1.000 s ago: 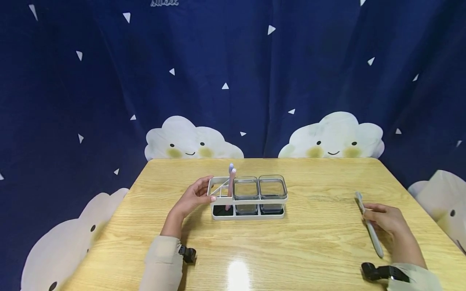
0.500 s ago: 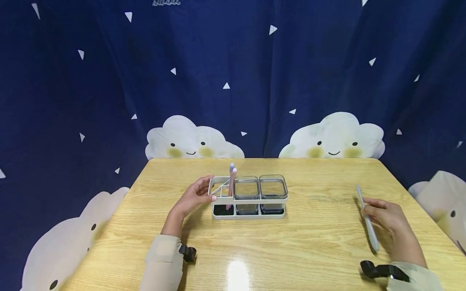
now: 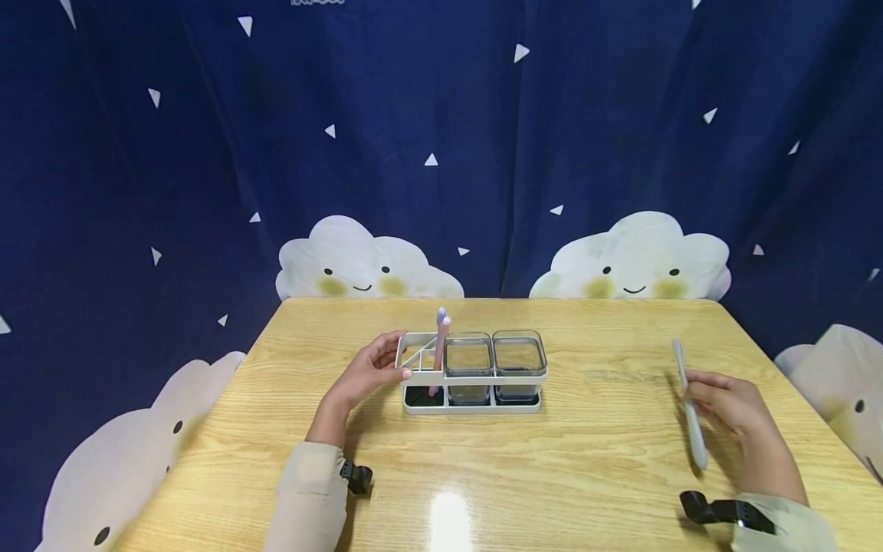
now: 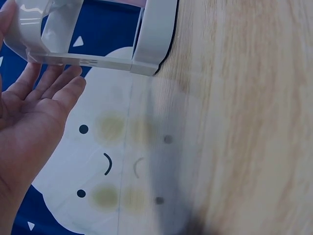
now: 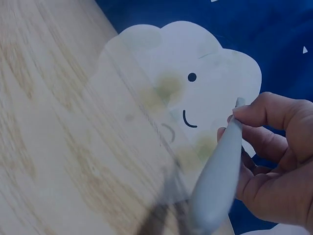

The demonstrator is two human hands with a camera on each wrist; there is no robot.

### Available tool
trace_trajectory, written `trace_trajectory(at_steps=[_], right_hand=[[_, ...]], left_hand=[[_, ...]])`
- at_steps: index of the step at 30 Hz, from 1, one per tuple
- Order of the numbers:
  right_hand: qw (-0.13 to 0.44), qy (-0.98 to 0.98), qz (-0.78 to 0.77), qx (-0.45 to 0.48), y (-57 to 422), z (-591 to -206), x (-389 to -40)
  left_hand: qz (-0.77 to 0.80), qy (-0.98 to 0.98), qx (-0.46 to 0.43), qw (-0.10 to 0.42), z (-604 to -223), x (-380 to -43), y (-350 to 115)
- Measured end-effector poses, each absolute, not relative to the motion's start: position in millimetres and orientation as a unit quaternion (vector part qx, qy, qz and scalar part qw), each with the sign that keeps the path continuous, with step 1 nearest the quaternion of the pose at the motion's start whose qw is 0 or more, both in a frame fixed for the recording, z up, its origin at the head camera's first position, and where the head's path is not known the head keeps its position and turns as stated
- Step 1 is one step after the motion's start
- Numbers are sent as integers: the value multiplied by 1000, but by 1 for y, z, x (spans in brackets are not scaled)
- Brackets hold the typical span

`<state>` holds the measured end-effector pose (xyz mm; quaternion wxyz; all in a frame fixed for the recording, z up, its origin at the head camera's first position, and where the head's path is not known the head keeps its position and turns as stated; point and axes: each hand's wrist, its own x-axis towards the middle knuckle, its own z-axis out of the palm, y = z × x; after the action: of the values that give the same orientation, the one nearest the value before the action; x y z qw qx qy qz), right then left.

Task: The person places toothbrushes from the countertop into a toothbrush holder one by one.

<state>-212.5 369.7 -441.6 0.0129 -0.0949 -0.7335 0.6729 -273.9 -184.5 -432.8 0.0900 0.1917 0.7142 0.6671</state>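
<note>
A white toothbrush holder point(image 3: 476, 409) stands on the table, with two clear square cups point(image 3: 469, 357) in its middle and right bays. In its divided left bay a pink toothbrush point(image 3: 439, 349) and a purple one point(image 3: 441, 313) stand upright. My left hand point(image 3: 363, 376) grips the holder's left end, thumb at the front rail and fingers at the side and back. Far to the right, my right hand point(image 3: 730, 405) pinches a grey toothbrush point(image 3: 692, 425) between thumb and fingers. Close up in the right wrist view, the brush's handle point(image 5: 217, 181) hangs over the table with a shadow beneath.
The wooden table point(image 3: 552, 475) fills the lower view; a light glare lies near its front. Behind it hangs a dark blue curtain point(image 3: 483, 115) with white clouds and triangles. A black wrist camera point(image 3: 724, 512) is strapped at my right sleeve, another point(image 3: 356, 477) at my left.
My right hand has moved slightly up and away, raising the grey toothbrush and turning it more upright in view. My left hand stays on the holder, which has not moved.
</note>
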Motion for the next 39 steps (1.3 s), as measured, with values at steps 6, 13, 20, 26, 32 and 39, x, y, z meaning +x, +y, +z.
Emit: trace_trajectory(at_steps=[6, 13, 20, 26, 32, 39], right_hand=[[20, -713, 692, -108, 372, -445, -217], [41, -689, 718, -86, 361, -430, -211], [46, -667, 742, -51, 354, -421, -210], [47, -657, 752, -18, 367, -438, -223], [60, -661, 748, 5, 398, -482, -254], [74, -662, 745, 25, 382, -469, -253]], left_hand=[[665, 718, 186, 90, -433, -273, -185], [660, 722, 188, 88, -431, -276, -184], [658, 724, 186, 90, -431, -275, -184], [664, 720, 182, 91, -432, -275, -184], [673, 709, 186, 98, -433, -277, -183], [678, 704, 187, 102, -432, -277, -183]])
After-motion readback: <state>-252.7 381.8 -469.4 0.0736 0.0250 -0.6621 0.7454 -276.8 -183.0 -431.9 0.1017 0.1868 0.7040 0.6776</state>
